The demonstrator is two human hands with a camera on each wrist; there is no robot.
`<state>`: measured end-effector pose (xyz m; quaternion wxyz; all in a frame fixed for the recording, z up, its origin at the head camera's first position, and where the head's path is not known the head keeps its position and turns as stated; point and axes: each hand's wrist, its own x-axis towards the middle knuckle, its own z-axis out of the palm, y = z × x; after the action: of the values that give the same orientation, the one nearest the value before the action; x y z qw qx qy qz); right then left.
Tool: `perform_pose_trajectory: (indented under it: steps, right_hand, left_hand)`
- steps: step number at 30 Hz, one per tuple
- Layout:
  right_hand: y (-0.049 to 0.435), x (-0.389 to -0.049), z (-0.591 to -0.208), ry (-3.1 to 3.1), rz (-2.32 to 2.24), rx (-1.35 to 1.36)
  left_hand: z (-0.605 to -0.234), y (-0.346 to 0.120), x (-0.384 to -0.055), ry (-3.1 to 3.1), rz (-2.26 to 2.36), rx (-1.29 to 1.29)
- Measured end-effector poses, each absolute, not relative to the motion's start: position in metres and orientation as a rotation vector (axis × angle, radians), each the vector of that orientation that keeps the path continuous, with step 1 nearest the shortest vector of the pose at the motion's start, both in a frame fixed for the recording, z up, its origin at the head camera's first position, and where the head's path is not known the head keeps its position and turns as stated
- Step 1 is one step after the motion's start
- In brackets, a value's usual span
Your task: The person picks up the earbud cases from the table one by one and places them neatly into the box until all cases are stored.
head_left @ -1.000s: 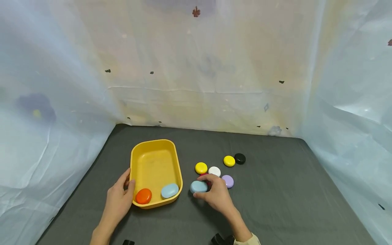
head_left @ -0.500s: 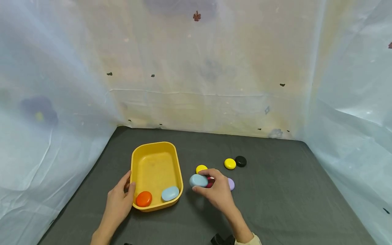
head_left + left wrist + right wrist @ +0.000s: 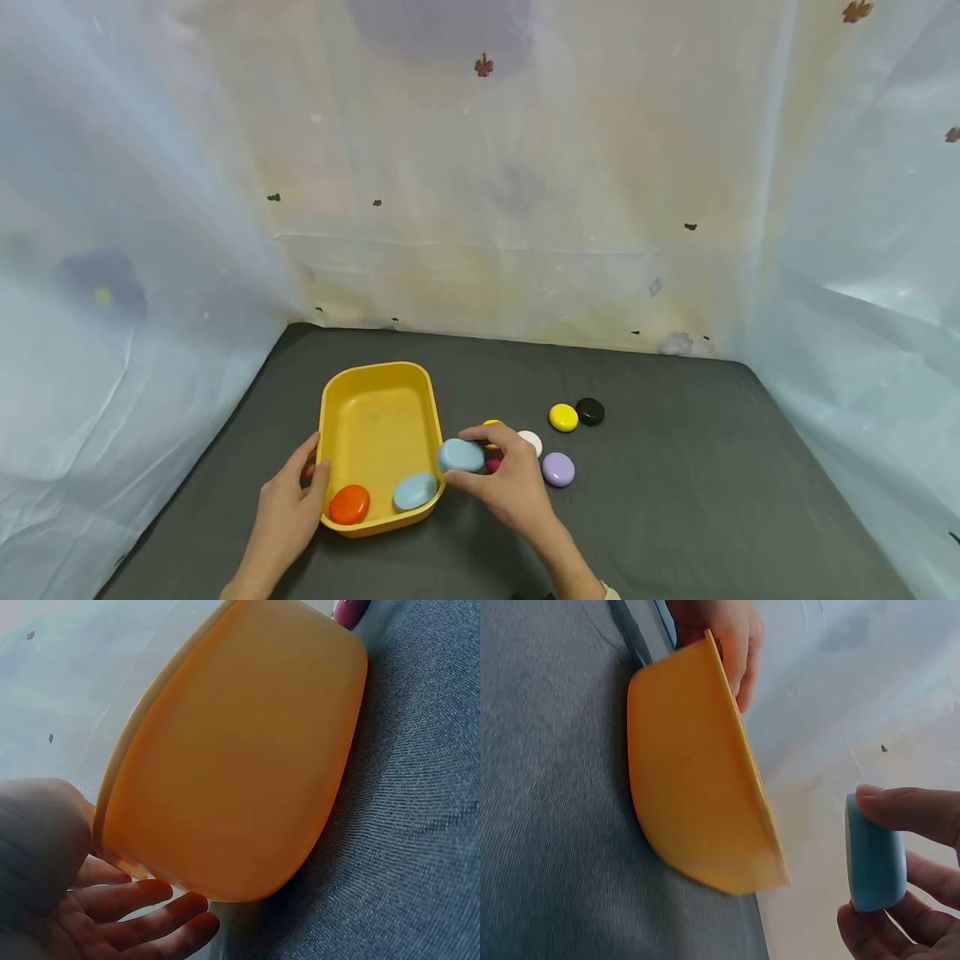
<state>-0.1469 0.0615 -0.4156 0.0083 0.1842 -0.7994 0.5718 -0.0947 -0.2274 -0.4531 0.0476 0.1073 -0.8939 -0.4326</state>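
My right hand (image 3: 506, 483) pinches a light blue pebble-shaped piece (image 3: 461, 456) between thumb and fingers, raised beside the right rim of the yellow tray (image 3: 382, 417). The right wrist view shows this piece (image 3: 877, 859) edge-on, apart from the tray wall (image 3: 690, 765). At the tray's left side, my left hand (image 3: 288, 504) holds the rim, its thumb at the edge and its fingers outside, against the wall (image 3: 240, 750). Inside the tray, near its front end, lie an orange piece (image 3: 349, 504) and another light blue piece (image 3: 415, 492).
Behind the right hand sit a yellow piece (image 3: 491, 423), a white piece (image 3: 532, 442) and a dark pink piece (image 3: 492, 466), partly hidden. A purple piece (image 3: 558, 469) lies to their right. Farther back, another yellow piece (image 3: 563, 417) stands next to a black one (image 3: 590, 411). Patterned sheets (image 3: 480, 208) border the table.
My right hand has lifted the light blue piece off the table and carried it left to the tray's rim. The left hand stays at the tray. The head view has tilted up slightly.
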Motion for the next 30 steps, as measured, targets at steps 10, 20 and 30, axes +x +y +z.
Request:
perform_pose_trajectory:
  steps: [10,20,30]
  right_hand:
    - [0.038,-0.142,-0.419,-2.471,1.817,0.712]
    - [0.016,-0.148,-0.427,-2.538,1.801,0.761]
    - [0.001,-0.149,-0.438,-2.507,1.713,0.811]
  left_hand:
    - [-0.459,-0.227,-0.092,-2.753,-1.35,0.388]
    - [-0.458,-0.229,-0.097,-2.736,-1.32,0.364]
    - [-0.459,-0.229,-0.097,-2.739,-1.332,0.378]
